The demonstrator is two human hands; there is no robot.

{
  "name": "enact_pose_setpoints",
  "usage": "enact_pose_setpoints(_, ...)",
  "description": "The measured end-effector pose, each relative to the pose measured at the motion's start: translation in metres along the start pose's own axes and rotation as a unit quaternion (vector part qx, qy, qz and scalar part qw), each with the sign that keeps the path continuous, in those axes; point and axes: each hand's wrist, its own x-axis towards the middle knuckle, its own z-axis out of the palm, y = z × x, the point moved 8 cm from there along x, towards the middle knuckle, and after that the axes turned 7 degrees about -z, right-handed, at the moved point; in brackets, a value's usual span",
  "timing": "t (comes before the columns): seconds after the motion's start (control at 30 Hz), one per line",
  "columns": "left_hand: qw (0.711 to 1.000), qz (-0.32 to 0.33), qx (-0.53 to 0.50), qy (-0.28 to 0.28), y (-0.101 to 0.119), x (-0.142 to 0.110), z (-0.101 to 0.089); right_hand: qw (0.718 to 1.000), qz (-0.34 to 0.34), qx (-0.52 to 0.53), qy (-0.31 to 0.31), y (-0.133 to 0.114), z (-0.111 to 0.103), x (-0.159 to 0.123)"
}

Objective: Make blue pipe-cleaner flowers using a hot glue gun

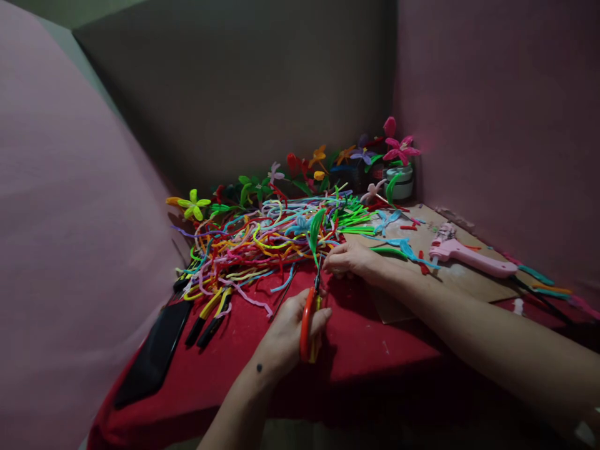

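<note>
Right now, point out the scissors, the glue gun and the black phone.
scissors [307, 325]: head view, orange handle.
glue gun [473, 257]: head view, pink body.
black phone [154, 356]: head view, middle of its face.

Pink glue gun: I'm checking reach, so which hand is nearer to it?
Right. The right hand rests just left of the pink glue gun; the left hand, gripping scissors, sits farther away.

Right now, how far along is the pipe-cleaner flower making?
Done: a row of finished flowers stands along the back wall, and the pink glue gun lies on the cardboard. In hand: the left hand grips orange-handled scissors, blades pointing at a green leaf piece that the right hand steadies. Left: a big loose pile of pipe cleaners looks unused.
</note>
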Motion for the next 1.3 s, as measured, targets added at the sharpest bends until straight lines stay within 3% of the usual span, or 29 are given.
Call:
enact_pose_setpoints(0.13, 0.999, -0.018, 0.047, -0.008, 0.003, -0.016, -0.014, 1.0, -0.002, 0.002, -0.002, 0.001, -0.001, 0.001)
enact_pose_setpoints(0.23, 0.974, 0.013, 0.205, 0.099, 0.006, -0.026, -0.052, 1.0, -0.011, 0.023, -0.011, 0.001, -0.001, 0.001)
enact_pose_setpoints(0.3, 0.909, -0.004, 0.37, 0.194, 0.002, -0.03, -0.082, 0.998, -0.028, 0.054, -0.02, -0.003, 0.001, 0.0)
enact_pose_setpoints(0.37, 0.819, -0.077, 0.504, 0.264, -0.01, -0.032, -0.112, 0.995, -0.041, 0.088, -0.027, -0.008, 0.003, -0.001)
enact_pose_setpoints(0.47, 0.755, -0.17, 0.582, 0.25, -0.028, -0.028, -0.131, 0.99, -0.042, 0.128, -0.035, -0.014, 0.007, -0.004)
enact_pose_setpoints(0.53, 0.734, -0.169, 0.596, 0.277, -0.022, -0.027, -0.13, 0.988, -0.052, 0.14, -0.038, -0.019, 0.01, -0.006)
enact_pose_setpoints(0.57, 0.741, -0.14, 0.581, 0.305, -0.013, -0.026, -0.125, 0.988, -0.064, 0.137, -0.036, -0.022, 0.011, -0.007)
enact_pose_setpoints(0.6, 0.768, -0.086, 0.543, 0.329, -0.001, -0.024, -0.116, 0.988, -0.078, 0.127, -0.033, -0.025, 0.011, -0.008)
enact_pose_setpoints(0.63, 0.814, -0.015, 0.479, 0.328, 0.011, -0.021, -0.103, 0.989, -0.09, 0.112, -0.028, -0.028, 0.011, -0.01)
enact_pose_setpoints(0.7, 0.912, 0.09, 0.284, 0.282, 0.027, -0.012, -0.079, 0.99, -0.112, 0.079, -0.022, -0.034, 0.011, -0.013)
enact_pose_setpoints(0.77, 0.956, 0.129, 0.142, 0.22, 0.037, 0.001, -0.058, 0.99, -0.128, 0.06, -0.02, -0.038, 0.013, -0.015)
enact_pose_setpoints(0.9, 0.963, 0.157, 0.072, 0.206, 0.047, 0.016, -0.04, 0.988, -0.151, 0.021, -0.017, -0.041, 0.014, -0.018)
enact_pose_setpoints(1.07, 0.95, 0.162, 0.088, 0.251, 0.048, 0.021, -0.043, 0.979, -0.197, -0.046, -0.007, -0.049, 0.016, -0.022)
enact_pose_setpoints(1.17, 0.957, 0.129, 0.04, 0.256, 0.04, 0.022, -0.045, 0.955, -0.273, -0.114, 0.025, -0.063, 0.014, -0.028)
enact_pose_setpoints(1.23, 0.975, 0.075, -0.077, 0.192, 0.027, 0.028, -0.041, 0.917, -0.353, -0.174, 0.06, -0.076, 0.013, -0.037)
enact_pose_setpoints(1.3, 0.974, 0.011, -0.211, 0.083, 0.015, 0.034, -0.03, 0.87, -0.428, -0.227, 0.094, -0.087, 0.015, -0.047)
